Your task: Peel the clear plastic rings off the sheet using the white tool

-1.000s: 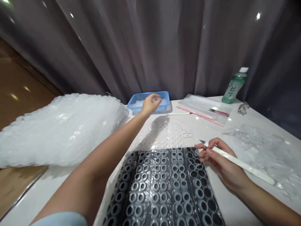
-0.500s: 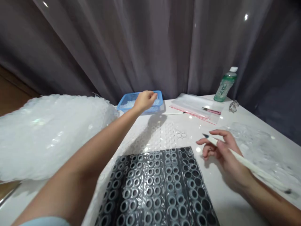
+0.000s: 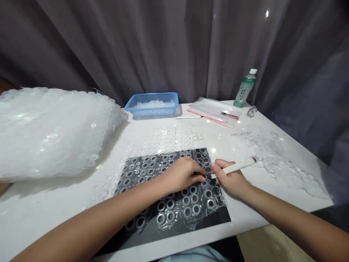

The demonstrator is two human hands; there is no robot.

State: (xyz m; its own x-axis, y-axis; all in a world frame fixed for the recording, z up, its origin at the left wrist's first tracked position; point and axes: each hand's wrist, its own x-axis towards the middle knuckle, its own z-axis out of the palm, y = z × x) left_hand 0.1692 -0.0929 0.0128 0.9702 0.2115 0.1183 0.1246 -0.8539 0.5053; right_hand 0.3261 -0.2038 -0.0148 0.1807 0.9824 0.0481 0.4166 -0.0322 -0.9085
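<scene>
A black sheet (image 3: 215, 218) lies on the table under strips of clear plastic film with rows of pale translucent rings (image 3: 188, 212). Over its right part, my left hand (image 3: 184, 174) is closed, thumb and fingertips together low on the film. Whatever may be between them is too small to make out. Close beside it, my right hand (image 3: 230, 180) grips a slim white pen-like craft knife (image 3: 240, 165). The knife lies slanted, its rear end up to the right. Its tip points at the film by my left fingertips, and the blade itself is hidden.
At the back stand a blue basket (image 3: 151, 112) with translucent pieces and a green-labelled bottle (image 3: 244, 89). Between them lie clear bags (image 3: 207, 108), red-handled snips (image 3: 229, 115) and another white knife (image 3: 188, 117). Clear scraps (image 3: 267, 145) spread right; a bulky ring-filled bag (image 3: 60, 134) sits left.
My left hand has come back from above the blue basket to the film. My right hand has moved left with the knife, which now meets the film beside it. The view has tilted lower.
</scene>
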